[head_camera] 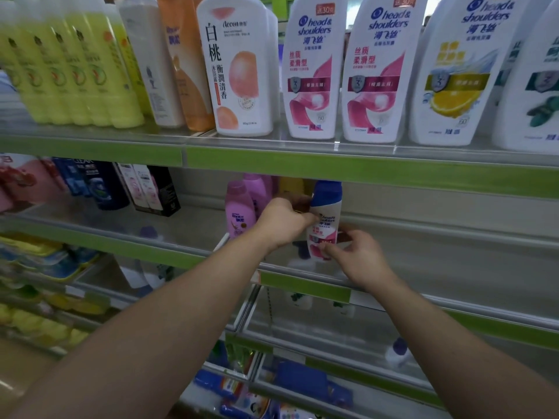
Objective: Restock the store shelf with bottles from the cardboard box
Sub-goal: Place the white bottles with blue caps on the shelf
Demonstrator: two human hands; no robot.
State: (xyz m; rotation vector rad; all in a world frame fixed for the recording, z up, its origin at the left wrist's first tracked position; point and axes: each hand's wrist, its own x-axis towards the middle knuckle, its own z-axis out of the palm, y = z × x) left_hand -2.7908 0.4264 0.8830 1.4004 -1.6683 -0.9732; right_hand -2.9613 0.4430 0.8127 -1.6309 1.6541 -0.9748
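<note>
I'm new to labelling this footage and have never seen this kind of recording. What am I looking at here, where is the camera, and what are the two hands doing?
There is no machine here. The single picture comes from a wide-angle camera worn on a person's head, looking forward and down, so both bare arms reach in from below. The left hand and right hand together hold a small white shampoo bottle with a blue cap and pink label, upright on the middle shelf with the green edge strip. Just left stand small purple bottles. The shelf above carries large white shampoo bottles and yellow bottles. The cardboard box is not in view.
</note>
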